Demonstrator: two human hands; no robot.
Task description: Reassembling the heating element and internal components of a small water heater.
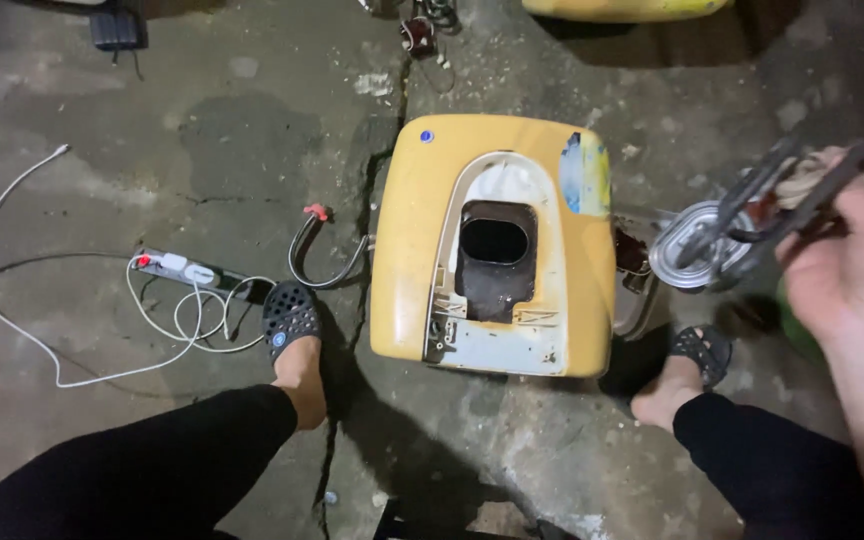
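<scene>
Heating element assembly (752, 225): a round silvery flange plate with dark bent tubes running off it, held up in the air at the right of the scene, above the floor. Its long axis runs from the flange at lower left up toward the tube ends at upper right, where they pass into my grip.

My right hand (852, 270) is closed around the tube end, fingers wrapped over the dark loops; the flange hangs out to the left of the grip, toward the yellow casing. Some pale scale or cord shows around the tubes near my fingers; I cannot tell which.

My left hand is not in view.

Yellow water-heater casing (492, 245) lies flat on the concrete floor (202, 130) between my feet, left of the element and lower. Its dark rounded opening (494, 240) faces up, near the middle of the pale inset panel. The flange sits just right of the casing's right edge.

Further left: a curved grey hose (324, 255) with a red tip, then a power strip (180, 268) with a white cable (12, 300) looping off to the far left. A crack in the floor runs along the casing's left side.
</scene>
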